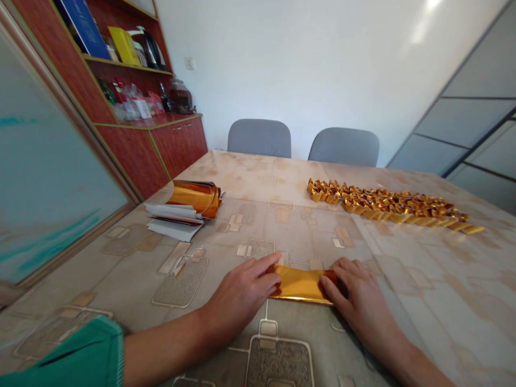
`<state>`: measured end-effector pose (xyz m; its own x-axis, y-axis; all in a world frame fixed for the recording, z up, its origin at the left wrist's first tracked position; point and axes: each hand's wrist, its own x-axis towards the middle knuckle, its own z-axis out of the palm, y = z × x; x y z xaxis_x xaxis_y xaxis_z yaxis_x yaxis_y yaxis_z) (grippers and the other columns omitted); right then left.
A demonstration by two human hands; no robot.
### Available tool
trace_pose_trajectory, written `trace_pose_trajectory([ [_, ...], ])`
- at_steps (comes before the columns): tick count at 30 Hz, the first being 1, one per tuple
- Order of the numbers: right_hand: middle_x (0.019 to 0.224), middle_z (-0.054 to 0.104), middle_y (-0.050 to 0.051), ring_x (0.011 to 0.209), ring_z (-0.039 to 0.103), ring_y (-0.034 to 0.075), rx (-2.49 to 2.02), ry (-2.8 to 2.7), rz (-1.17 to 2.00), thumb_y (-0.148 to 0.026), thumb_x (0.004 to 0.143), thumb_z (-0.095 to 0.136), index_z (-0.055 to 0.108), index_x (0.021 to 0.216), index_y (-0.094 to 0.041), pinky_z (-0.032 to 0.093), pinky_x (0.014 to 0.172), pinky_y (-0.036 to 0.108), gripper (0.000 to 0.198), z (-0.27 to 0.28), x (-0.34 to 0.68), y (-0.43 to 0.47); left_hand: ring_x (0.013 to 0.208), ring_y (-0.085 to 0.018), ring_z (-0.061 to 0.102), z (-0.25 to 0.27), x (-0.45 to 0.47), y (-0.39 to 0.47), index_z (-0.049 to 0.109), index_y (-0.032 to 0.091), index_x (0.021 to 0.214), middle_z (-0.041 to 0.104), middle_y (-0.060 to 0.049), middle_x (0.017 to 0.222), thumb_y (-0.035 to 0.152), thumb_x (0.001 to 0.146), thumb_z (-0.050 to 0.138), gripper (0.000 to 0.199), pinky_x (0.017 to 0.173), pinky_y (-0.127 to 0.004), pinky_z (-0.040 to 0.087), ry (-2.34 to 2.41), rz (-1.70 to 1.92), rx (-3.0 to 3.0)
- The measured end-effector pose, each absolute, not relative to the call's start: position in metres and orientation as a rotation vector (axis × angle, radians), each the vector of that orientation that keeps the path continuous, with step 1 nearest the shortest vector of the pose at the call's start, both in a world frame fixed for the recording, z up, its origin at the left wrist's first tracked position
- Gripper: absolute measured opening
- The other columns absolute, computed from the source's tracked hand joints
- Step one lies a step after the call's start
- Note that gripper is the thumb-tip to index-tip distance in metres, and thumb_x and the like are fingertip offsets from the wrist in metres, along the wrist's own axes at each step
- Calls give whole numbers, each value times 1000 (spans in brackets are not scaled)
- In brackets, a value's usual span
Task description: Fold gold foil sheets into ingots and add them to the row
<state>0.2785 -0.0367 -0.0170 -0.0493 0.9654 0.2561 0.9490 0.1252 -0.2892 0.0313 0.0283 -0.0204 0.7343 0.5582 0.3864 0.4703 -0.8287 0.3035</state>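
Okay, so the left hand [248, 289] and right hand [357, 290] each have hold of one end of a shiny gold strip [303, 283], down low at the patterned table [217, 269]. Loose gold sheets [191, 198] sit farther left, folded gold pieces [387, 205] back right.

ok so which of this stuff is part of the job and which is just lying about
Seemingly part of the job:
- gold sheet, held by the left hand and right hand
- stack of gold and white sheets
- rows of folded gold pieces

Seemingly just about:
- gray chairs
- jar on the cabinet
- blue box
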Motion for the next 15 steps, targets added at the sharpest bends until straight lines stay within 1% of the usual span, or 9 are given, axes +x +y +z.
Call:
trace_pose_trajectory([
  [3,78,60,4,77,54,24,-1876,-2028,-35,-28,91,57,57,71,-23,36,70,36,21,-19,277,-37,104,-25,68,-20,30,29,71,17,93,59,-13,137,15,93,56,15,88,-42,58,843,672,2724],
  [7,78,60,4,77,53,25,-1878,-2047,-88,-29,91,58,56,72,-23,36,70,37,20,-22,277,-37,105,-25,68,-21,29,29,71,17,97,59,-16,136,14,91,58,14,91,-42,57,859,651,2698],
  [10,77,59,4,76,52,25,-1869,-2059,-113,-30,91,57,56,71,-24,36,69,37,21,-22,278,-37,110,-25,65,-22,29,29,71,17,99,57,-16,138,14,92,58,15,94,-42,55,870,634,2697],
  [13,76,59,4,76,52,25,-1868,-2064,-137,-30,90,59,55,72,-24,36,70,37,20,-22,278,-36,116,-25,61,-20,29,29,70,17,96,55,-13,140,13,92,56,14,96,-41,54,876,609,2707],
  [15,76,59,4,76,52,25,-1878,-2060,-150,-30,89,59,54,72,-23,36,69,37,19,-22,278,-35,116,-25,59,-18,30,29,69,18,97,56,-11,137,13,91,57,14,95,-41,54,897,609,2729],
])
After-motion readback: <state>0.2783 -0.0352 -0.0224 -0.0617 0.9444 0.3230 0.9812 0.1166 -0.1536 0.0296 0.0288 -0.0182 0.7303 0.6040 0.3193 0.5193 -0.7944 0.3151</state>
